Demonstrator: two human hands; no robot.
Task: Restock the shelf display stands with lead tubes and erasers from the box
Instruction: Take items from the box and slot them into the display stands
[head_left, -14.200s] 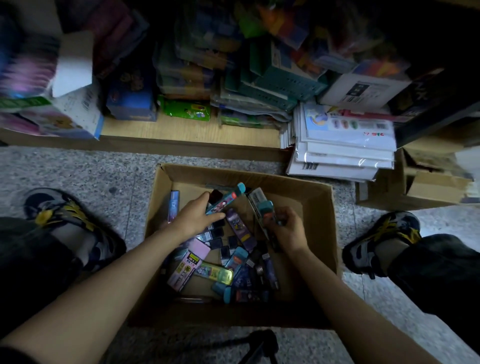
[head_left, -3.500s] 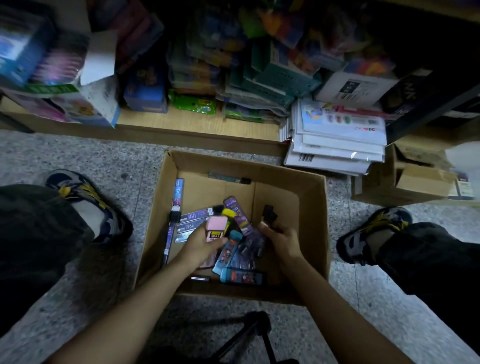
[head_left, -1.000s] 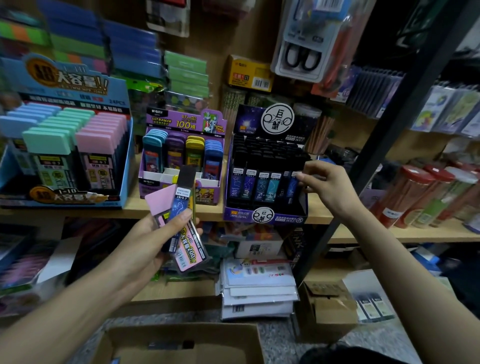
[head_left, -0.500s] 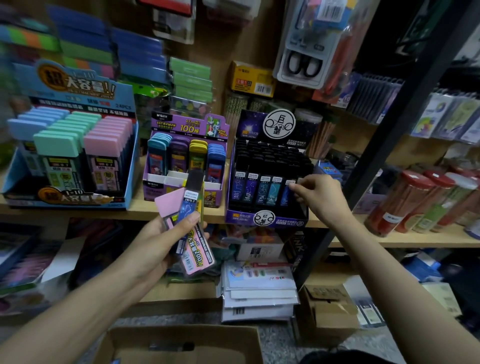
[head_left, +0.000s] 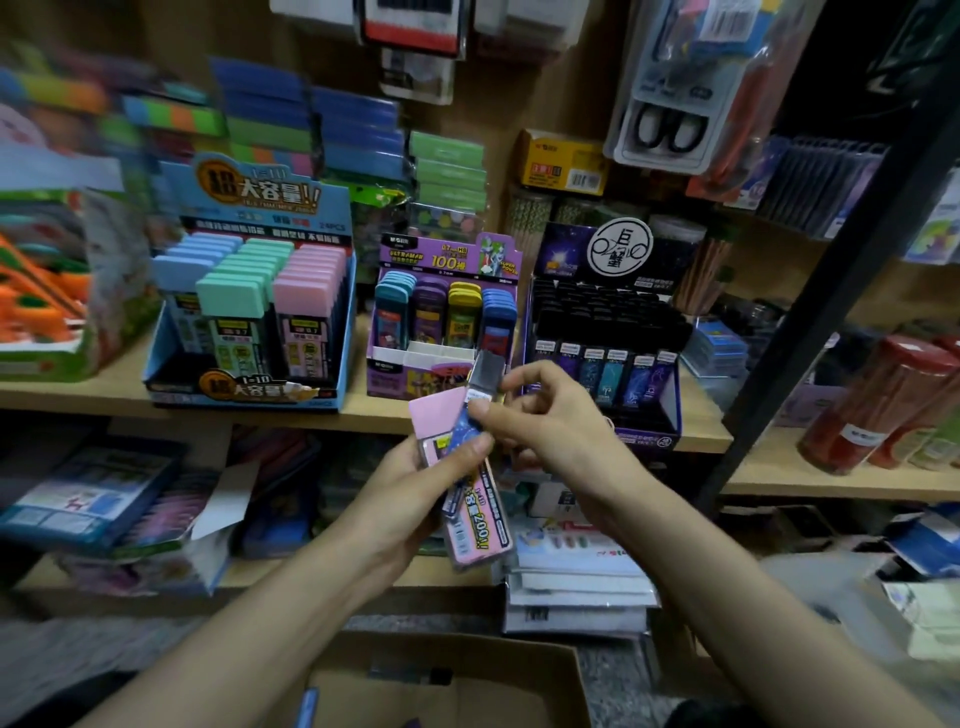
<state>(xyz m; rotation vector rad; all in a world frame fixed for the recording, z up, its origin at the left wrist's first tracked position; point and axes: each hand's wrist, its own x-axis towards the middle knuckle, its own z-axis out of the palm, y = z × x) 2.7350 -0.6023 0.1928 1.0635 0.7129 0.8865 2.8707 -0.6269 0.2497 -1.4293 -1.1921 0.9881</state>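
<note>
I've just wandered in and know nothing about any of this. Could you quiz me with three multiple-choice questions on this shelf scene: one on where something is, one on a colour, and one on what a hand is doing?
1. Where is the black stand relative to the purple stand?
A on its left; B behind it; C on its right.

2. What colour is the cap of the wide tube held in the left hand?
A pink; B yellow; C white.

3. What is the right hand doing?
A hanging idle; B pinching the slim tube; C making an empty fist.

Answers:
1 C: the two stands sit side by side, with the black one to the right.
2 A: the pink cap sticks up above the hand.
3 B: thumb and forefinger close on the slim tube just below its dark cap.
</note>
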